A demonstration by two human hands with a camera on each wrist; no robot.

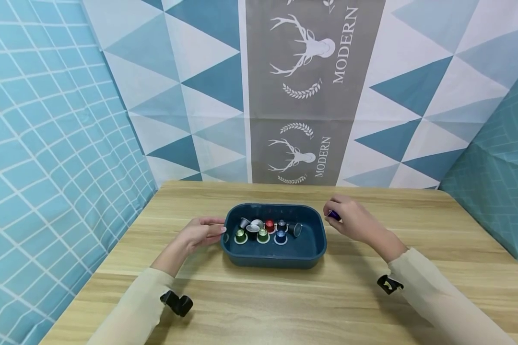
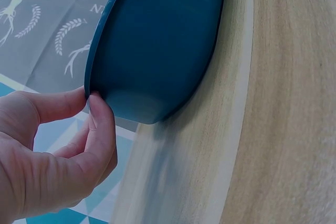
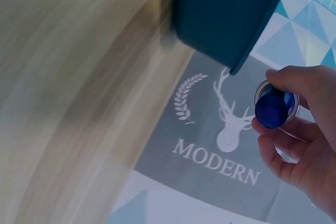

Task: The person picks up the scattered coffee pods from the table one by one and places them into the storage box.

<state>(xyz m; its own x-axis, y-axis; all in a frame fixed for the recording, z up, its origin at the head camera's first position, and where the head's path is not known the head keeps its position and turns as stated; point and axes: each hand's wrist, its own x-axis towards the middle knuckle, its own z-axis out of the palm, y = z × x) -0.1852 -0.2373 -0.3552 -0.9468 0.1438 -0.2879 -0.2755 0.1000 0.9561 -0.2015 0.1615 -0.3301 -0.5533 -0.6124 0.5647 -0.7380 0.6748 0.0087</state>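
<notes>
A dark blue plastic tray [image 1: 267,262] stands on the wooden table, with several coffee capsules in green, red, blue, black and silver inside. My left hand [image 1: 200,234] pinches the tray's left rim between thumb and fingers, as the left wrist view shows close up at the rim [image 2: 92,61]. Off the tray's right end, my right hand [image 1: 349,218] holds a blue coffee capsule [image 3: 273,109] by its pale rim, between thumb and fingers. Inside the tray, a red capsule [image 1: 269,225] and a green capsule [image 1: 263,235] stand rim down, while a black capsule [image 1: 294,230] lies tipped over.
The wooden table [image 1: 259,306] extends around the tray on all sides. Behind it hangs a patterned cloth [image 1: 293,105] with deer heads and triangles. A blue grid-patterned cloth [image 1: 47,143] covers the left side, and a teal one [image 1: 496,163] the right.
</notes>
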